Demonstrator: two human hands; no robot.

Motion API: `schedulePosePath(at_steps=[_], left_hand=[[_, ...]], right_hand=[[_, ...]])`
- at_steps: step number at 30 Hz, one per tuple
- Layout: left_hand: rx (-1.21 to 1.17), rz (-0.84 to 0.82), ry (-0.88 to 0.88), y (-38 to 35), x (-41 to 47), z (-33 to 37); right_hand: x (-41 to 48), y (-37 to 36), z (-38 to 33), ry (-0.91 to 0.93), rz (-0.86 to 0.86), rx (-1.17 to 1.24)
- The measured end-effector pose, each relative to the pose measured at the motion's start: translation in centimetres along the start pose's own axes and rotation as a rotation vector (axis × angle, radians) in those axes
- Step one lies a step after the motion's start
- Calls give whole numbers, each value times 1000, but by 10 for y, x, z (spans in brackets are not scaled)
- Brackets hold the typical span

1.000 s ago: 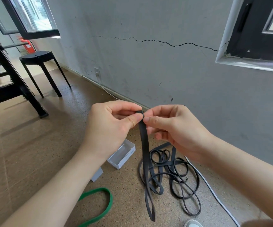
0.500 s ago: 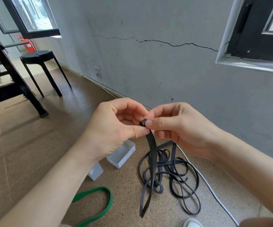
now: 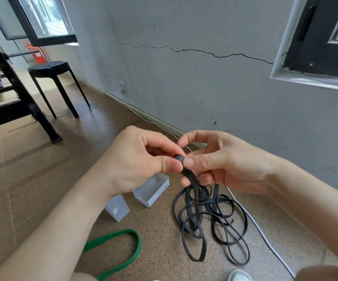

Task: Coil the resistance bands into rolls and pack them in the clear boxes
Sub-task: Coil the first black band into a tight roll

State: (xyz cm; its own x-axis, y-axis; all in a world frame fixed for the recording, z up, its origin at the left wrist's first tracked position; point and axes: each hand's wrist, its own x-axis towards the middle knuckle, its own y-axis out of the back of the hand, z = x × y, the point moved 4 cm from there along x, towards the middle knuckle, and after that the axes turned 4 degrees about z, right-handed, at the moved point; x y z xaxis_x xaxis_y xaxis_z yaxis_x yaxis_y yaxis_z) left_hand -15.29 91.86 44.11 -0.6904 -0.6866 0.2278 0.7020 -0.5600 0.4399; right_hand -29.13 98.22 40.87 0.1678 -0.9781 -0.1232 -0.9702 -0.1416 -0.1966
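**A:** What are the hands doing?

**B:** Both are raised in front of the person, above the floor [image 3: 32, 169]. The left hand [image 3: 139, 161] and the right hand [image 3: 225, 167] meet at one black band [image 3: 194, 191]. Its top end is wound into a small tight roll [image 3: 178, 158]. The left thumb and curled fingers [image 3: 160, 142] pinch the roll. The right thumb tip presses on its other side, and the lower right fingers curl round the strip just beneath.

**A:** Where does the strip go from there?

**B:** It hangs flat from the roll and ends in a loop. The loop overlaps a loose heap of black bands [image 3: 225, 226] on the floor, near the grey wall [image 3: 204, 98]. I cannot tell whether the loop touches the floor.

**A:** Where are the boxes?

**B:** On the floor, below the left wrist. One clear box [image 3: 152, 191] lies open just left of the heap. A second clear box [image 3: 117, 207] stands just beside it, nearer the person, partly hidden by the forearm.

**A:** Anything else?

**B:** A green band [image 3: 131, 252] lies on the floor, partly under the left forearm. A white cable [image 3: 261, 232] runs along the floor right of the heap. A black stool [image 3: 48, 67] stands far left by the wall.
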Motion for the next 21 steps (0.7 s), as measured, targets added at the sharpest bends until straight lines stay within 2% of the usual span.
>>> schedulePosePath(at_steps=[8,13,15,19,21], left_hand=[[469,109,-221,5,-4,6],[590,118,-316,3,-6,12],[424,147,-242,3,-6,12],[-260,-32,-22,-2,-6,6],[-396,-61,-7,-6,-6,5]], right_hand=[[2,-4,-1,-4,111,-297],[4,-4,-1,65,155,-269],[2,-4,-2,104,142,-189],[0,-8,-4,156,38,-3],[1,-9,-3,156,16,44]])
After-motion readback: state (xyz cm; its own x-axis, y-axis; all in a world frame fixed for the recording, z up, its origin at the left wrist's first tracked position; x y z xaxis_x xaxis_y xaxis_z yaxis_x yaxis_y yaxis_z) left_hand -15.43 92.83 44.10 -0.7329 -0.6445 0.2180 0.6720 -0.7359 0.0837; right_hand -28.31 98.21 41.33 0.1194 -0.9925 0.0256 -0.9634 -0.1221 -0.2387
